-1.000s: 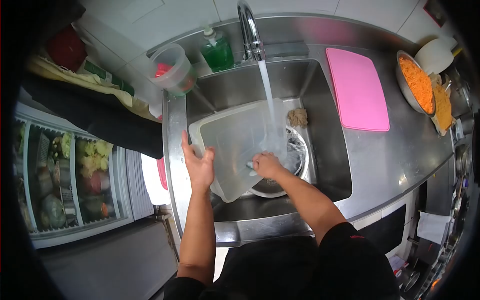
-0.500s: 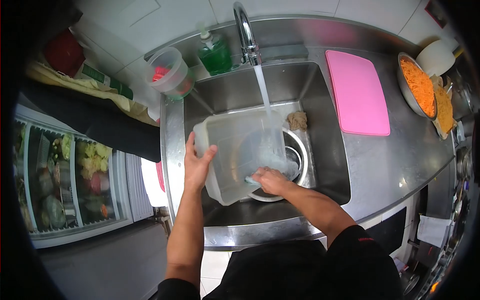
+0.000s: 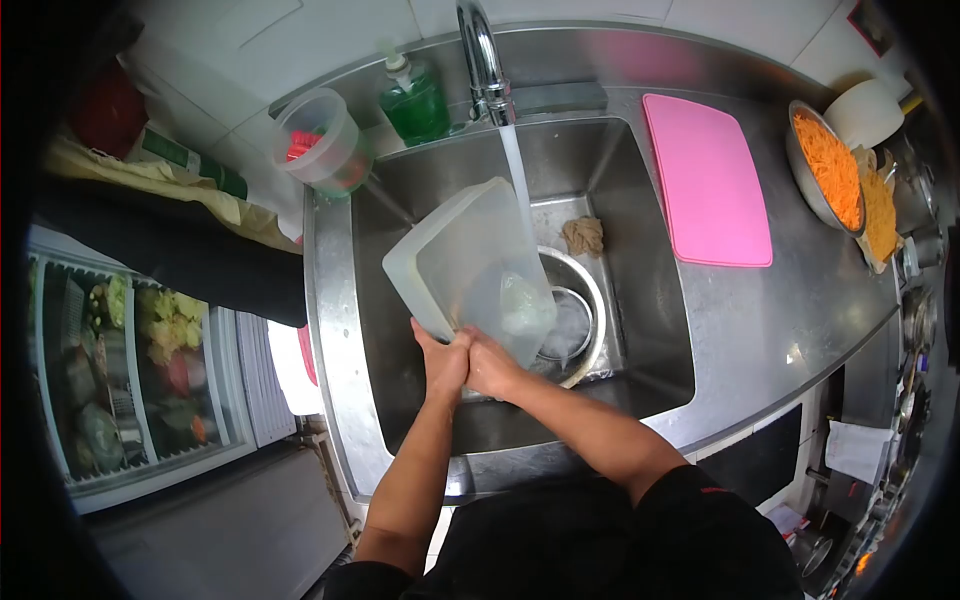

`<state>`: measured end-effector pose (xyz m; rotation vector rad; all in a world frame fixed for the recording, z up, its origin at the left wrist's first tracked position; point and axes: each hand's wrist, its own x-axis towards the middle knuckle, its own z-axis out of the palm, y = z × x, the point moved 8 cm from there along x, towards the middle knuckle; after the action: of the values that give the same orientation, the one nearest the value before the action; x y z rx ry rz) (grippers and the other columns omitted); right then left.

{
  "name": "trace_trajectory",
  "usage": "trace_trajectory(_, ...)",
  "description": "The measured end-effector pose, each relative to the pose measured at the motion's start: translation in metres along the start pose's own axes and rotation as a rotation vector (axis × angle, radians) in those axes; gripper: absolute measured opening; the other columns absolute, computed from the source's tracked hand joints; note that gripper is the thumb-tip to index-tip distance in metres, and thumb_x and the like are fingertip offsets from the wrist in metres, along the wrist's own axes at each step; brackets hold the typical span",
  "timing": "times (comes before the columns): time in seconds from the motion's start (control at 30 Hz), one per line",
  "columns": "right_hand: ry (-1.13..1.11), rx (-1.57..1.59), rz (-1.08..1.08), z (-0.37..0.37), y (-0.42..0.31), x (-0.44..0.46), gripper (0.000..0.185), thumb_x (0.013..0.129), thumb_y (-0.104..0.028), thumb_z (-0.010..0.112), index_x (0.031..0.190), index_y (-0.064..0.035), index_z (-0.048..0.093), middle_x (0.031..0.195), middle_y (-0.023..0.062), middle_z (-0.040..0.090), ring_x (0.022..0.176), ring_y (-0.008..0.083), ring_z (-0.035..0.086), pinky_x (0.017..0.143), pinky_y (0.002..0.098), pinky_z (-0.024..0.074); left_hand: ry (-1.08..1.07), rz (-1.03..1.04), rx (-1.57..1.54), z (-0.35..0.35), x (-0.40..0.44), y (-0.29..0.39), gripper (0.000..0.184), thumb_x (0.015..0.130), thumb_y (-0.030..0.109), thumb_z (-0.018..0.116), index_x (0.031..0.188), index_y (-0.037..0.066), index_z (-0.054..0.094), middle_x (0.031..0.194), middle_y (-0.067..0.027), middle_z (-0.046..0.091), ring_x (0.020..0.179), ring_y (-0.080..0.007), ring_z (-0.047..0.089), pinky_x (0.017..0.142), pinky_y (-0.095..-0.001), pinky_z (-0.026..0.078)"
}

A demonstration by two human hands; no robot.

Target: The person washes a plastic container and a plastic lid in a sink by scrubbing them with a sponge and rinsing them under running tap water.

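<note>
A translucent plastic container point(image 3: 465, 265) is tilted over the sink point(image 3: 650, 340), left of the running water. My left hand point(image 3: 443, 362) grips its near rim, thumb toward my right hand. My right hand point(image 3: 490, 365) is closed at the same near corner, against my left hand; its fingertips are hidden, so I cannot tell whether a cloth is in them. A pale patch point(image 3: 522, 303) shows through the container's right part; I cannot make out what it is. Under the stream, a round metal bowl point(image 3: 597, 300) stands in the sink with water in it.
The faucet point(image 3: 485, 70) is running. A brown rag point(image 3: 582, 236) lies in the sink. Around it are a green soap bottle point(image 3: 415, 100), a clear tub point(image 3: 322, 140) with red items, a pink cutting board point(image 3: 705, 180) and a bowl of shredded carrot point(image 3: 828, 170). A glass-topped fridge point(image 3: 150, 370) is at left.
The container has turned and tipped in the sink. My left hand slid down its side to the near corner. My right hand moved left from inside it to beside my left hand.
</note>
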<state>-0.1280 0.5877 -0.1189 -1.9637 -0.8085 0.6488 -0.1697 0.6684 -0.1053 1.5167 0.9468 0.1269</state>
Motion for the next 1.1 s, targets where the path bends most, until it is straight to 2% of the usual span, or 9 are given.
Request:
trace_trajectory(0.17,-0.319,-0.33,0.064,0.035,0.039,-0.05,0.057,0.077,-0.018,0.072,0.128,-0.0008,0.052,0.124,0.0184,0.052,0.113,0.0431,0.054,0.093,0.0511,0.047,0.04,-0.235,-0.101,-0.015,0.006,-0.009,0.088,0.09,0.036,0.051,0.157,0.011,-0.001,0.142,-0.0259,0.041,0.118,-0.037,0.054,0.086,-0.04,0.053)
trace_trajectory(0.2,-0.35,-0.429,-0.008,0.034,0.044,-0.054,0.058,0.076,-0.02,0.073,0.127,-0.0026,0.053,0.124,0.0168,0.052,0.113,0.0406,0.053,0.093,0.0501,0.0474,0.017,-0.14,-0.091,-0.019,0.023,-0.022,0.085,0.09,0.038,0.046,0.157,0.014,-0.002,0.142,-0.0248,0.041,0.112,-0.0386,0.057,0.069,-0.0432,0.057)
trace_trajectory(0.3,-0.401,-0.68,-0.155,0.012,0.053,-0.054,0.058,0.074,-0.023,0.075,0.127,-0.0081,0.055,0.123,0.0129,0.052,0.113,0.0344,0.053,0.091,0.047,0.0485,-0.037,-0.13,-0.075,-0.024,0.042,-0.03,0.084,0.091,0.036,0.046,0.157,0.013,-0.001,0.145,-0.0233,0.04,0.114,-0.0386,0.055,0.072,-0.0436,0.058)
trace_trajectory(0.4,-0.367,-0.818,-0.122,-0.018,0.086,-0.045,0.049,0.077,-0.019,0.071,0.123,-0.0127,0.058,0.122,0.0111,0.053,0.11,0.0315,0.054,0.089,0.0449,0.0491,-0.057,-0.262,-0.079,-0.028,0.031,-0.013,0.078,0.085,0.047,0.05,0.151,0.019,0.018,0.128,-0.0175,0.045,0.106,-0.0345,0.052,0.072,-0.0612,0.051)
trace_trajectory(0.5,-0.335,-0.893,-0.079,-0.039,0.091,-0.041,0.039,0.079,-0.013,0.065,0.118,-0.0135,0.06,0.118,0.0096,0.055,0.107,0.0308,0.056,0.088,0.0447,0.0497,-0.123,-0.077,-0.041,-0.033,0.047,-0.023,0.09,0.087,0.035,0.054,0.156,0.013,0.002,0.146,-0.0205,0.036,0.121,-0.0343,0.05,0.081,-0.0438,0.053)
trace_trajectory(0.6,-0.322,-0.843,-0.143,-0.038,0.072,-0.042,0.029,0.082,-0.011,0.06,0.11,-0.0114,0.063,0.11,0.0099,0.058,0.104,0.0312,0.058,0.086,0.044,0.0513,-0.078,0.09,0.003,-0.027,0.042,-0.04,0.099,0.083,0.03,0.06,0.157,0.011,-0.003,0.15,-0.0206,0.035,0.124,-0.034,0.049,0.08,-0.041,0.054)
trace_trajectory(0.73,-0.269,-0.661,-0.088,-0.017,0.041,-0.039,0.019,0.085,-0.013,0.056,0.101,-0.0093,0.065,0.104,0.0119,0.061,0.104,0.0318,0.061,0.084,0.0433,0.0533,-0.079,-0.325,-0.004,-0.006,-0.003,-0.019,0.099,0.081,0.02,0.062,0.157,0.01,-0.001,0.145,-0.019,0.042,0.119,-0.0298,0.053,0.083,-0.0322,0.052)
trace_trajectory(0.93,-0.361,-0.117,-0.086,0.006,0.026,-0.019,0.058,0.074,-0.032,0.075,0.121,-0.0006,0.06,0.122,0.0257,0.059,0.113,0.0416,0.057,0.099,0.0458,0.0458,-0.129,0.081,-0.001,-0.007,0.042,-0.051,0.091,0.081,0.017,0.062,0.157,0.01,0.012,0.136,-0.0198,0.052,0.11,-0.0266,0.058,0.08,-0.0304,0.053)
trace_trajectory(1.1,-0.576,-0.338,0.188,-0.044,0.071,-0.034,0.056,0.078,-0.03,0.073,0.124,-0.0015,0.059,0.122,0.0268,0.058,0.111,0.042,0.058,0.099,0.0447,0.0462,-0.189,-0.197,-0.024,-0.026,0.02,0.006,0.092,0.078,0.03,0.064,0.155,0.01,0.019,0.123,-0.0179,0.058,0.096,-0.0264,0.06,0.064,-0.0374,0.055)
